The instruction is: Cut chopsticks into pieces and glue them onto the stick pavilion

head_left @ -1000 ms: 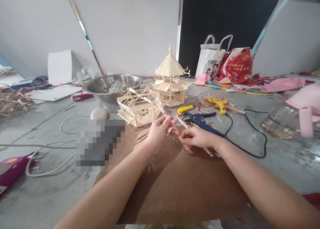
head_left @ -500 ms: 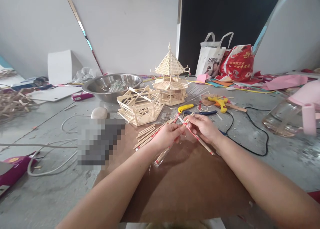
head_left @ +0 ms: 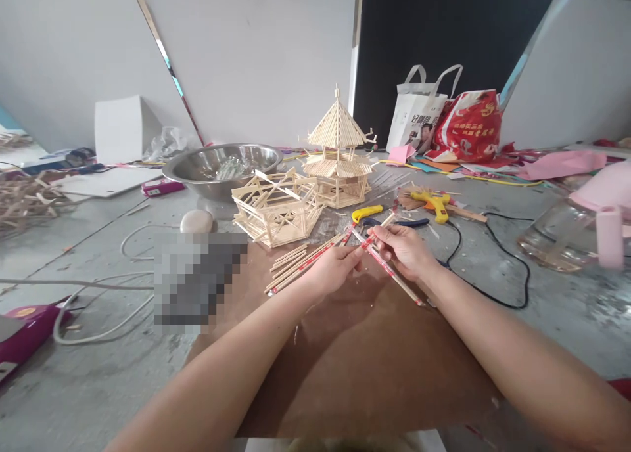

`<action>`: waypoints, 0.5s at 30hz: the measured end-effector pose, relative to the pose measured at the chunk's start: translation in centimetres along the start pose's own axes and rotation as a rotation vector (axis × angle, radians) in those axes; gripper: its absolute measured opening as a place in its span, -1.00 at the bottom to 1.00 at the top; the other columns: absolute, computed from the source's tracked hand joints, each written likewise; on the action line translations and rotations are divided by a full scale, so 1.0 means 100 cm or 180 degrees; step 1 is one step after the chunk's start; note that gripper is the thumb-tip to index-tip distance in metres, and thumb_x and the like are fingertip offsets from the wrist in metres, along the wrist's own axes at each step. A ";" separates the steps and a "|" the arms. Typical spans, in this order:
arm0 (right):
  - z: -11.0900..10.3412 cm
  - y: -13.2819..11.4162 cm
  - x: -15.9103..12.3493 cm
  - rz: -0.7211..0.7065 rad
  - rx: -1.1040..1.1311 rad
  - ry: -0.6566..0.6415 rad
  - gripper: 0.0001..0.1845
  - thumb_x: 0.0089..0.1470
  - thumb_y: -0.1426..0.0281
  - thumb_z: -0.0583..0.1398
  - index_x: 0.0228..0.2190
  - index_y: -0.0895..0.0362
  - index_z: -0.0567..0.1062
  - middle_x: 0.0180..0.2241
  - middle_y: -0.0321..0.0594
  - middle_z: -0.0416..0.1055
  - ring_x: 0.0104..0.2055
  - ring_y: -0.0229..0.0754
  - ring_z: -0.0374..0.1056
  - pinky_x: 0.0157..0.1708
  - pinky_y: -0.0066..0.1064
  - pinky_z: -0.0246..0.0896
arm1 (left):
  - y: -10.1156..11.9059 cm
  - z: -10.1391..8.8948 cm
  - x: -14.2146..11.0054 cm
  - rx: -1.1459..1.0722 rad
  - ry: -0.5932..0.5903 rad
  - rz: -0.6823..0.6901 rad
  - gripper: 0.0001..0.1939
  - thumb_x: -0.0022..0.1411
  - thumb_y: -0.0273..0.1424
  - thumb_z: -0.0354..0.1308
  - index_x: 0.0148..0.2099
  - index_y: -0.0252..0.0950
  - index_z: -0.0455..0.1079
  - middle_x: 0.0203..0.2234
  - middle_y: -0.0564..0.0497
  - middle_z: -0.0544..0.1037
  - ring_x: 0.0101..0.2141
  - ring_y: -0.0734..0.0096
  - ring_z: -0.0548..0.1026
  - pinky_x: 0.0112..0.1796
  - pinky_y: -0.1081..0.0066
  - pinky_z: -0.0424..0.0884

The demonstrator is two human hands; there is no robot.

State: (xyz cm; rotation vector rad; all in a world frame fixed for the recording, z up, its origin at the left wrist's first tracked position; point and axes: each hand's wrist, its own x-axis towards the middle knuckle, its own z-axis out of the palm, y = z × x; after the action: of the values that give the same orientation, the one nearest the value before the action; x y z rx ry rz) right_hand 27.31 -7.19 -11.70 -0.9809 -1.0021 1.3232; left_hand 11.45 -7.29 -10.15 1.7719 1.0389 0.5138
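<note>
My left hand (head_left: pixel 336 268) is closed, thumb and fingers pinched on the lower end of a red-printed clear packet of thin wooden sticks (head_left: pixel 367 242). My right hand (head_left: pixel 401 247) grips the same packet further up, its far end pointing away to the right. Beneath my hands, another red-printed packet (head_left: pixel 401 284) lies slanted on the brown board (head_left: pixel 384 373). Loose wooden sticks (head_left: pixel 288 260) rest left of my left hand, beside one more packet (head_left: pixel 310 261). How many sticks are inside the held packet is unclear.
Behind my hands stand a stick pagoda (head_left: pixel 338 156) and an open stick frame (head_left: pixel 276 209), near a metal basin (head_left: pixel 197 169). Yellow-handled pliers (head_left: pixel 367 213), a yellow glue gun (head_left: pixel 432 203) with a black cord, and a pink-lidded jug (head_left: pixel 562 235) are to the right.
The held packet has shifted away and to the right; its end no longer sticks out below my left hand and now reaches beyond my right. Both hands stay close together.
</note>
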 end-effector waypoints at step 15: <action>0.009 0.003 -0.007 0.0207 -0.0361 -0.0460 -0.66 -0.26 0.18 0.21 -0.50 0.21 0.44 -0.69 -0.38 0.23 -0.73 -0.46 0.05 -0.76 -0.57 -0.13 | 0.001 -0.002 -0.002 0.0009 -0.0091 0.0160 -0.58 0.09 -0.08 -0.21 -0.50 -0.33 0.21 -0.77 0.19 0.06 -0.72 0.66 0.03 -0.66 0.56 -0.02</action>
State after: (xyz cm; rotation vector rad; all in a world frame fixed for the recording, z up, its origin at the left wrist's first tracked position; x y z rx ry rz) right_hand 26.40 -7.91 -11.77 -1.0215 -1.1741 1.4196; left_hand 11.28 -7.33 -9.96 1.8066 0.9778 0.5170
